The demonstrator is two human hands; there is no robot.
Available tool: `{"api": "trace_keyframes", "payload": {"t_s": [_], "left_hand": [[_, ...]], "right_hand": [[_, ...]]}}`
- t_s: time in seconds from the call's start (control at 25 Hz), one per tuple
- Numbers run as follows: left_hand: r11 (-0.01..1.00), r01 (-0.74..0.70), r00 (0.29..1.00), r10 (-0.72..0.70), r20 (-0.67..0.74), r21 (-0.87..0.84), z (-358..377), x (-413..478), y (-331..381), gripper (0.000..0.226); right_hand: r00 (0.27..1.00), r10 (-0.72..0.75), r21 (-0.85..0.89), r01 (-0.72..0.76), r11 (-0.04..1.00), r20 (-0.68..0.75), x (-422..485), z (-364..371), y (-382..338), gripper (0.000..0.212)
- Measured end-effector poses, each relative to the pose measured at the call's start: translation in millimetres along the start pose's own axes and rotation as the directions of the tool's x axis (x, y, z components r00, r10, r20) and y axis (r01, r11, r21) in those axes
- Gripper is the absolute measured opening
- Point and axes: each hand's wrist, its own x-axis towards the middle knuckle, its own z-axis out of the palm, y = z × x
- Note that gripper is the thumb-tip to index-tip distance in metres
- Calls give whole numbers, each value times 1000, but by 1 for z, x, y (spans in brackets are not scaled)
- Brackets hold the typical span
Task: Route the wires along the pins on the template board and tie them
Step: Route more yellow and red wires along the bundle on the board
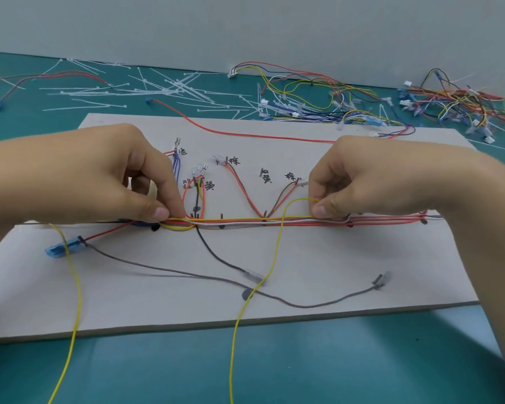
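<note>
We're mid-routing, both hands, left hand (105, 182) and right hand (370, 182), pinching the yellow wire (245, 219) along the board (333, 258) pins; next probably bend it toward its terminal spot.

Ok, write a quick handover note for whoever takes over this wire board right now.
Left hand pinches the yellow wire against the bundle at the pin row's left end.
Right hand pinches the same wire further right, where it loops back.
Done: red and white wires lie along the pins on the template board.
To do: yellow tails hang off the front edge; black wire and grey wire lie loose; no tie visible on the bundle; cable ties lie on the mat behind.
</note>
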Motion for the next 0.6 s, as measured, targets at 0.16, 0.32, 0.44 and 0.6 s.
{"api": "trace_keyframes", "payload": {"t_s": [0.16,0.32,0.44,0.6], "left_hand": [[1000,-8,1000,9,-12,25,3,2,0,31],[996,-38,992,48,-117,86,11,5,7,29],[995,-92,980,98,-173,39,15,8,14,26],[984,-169,960,175,-217,50,25,10,25,38]], "right_hand": [[994,48,17,-46,999,-99,1,6,-3,8],[973,83,78,-68,995,-215,3,8,-5,15],[937,79,69,-59,996,-341,10,9,-4,23],[906,84,65,-62,996,-416,16,13,-5,27]]}}
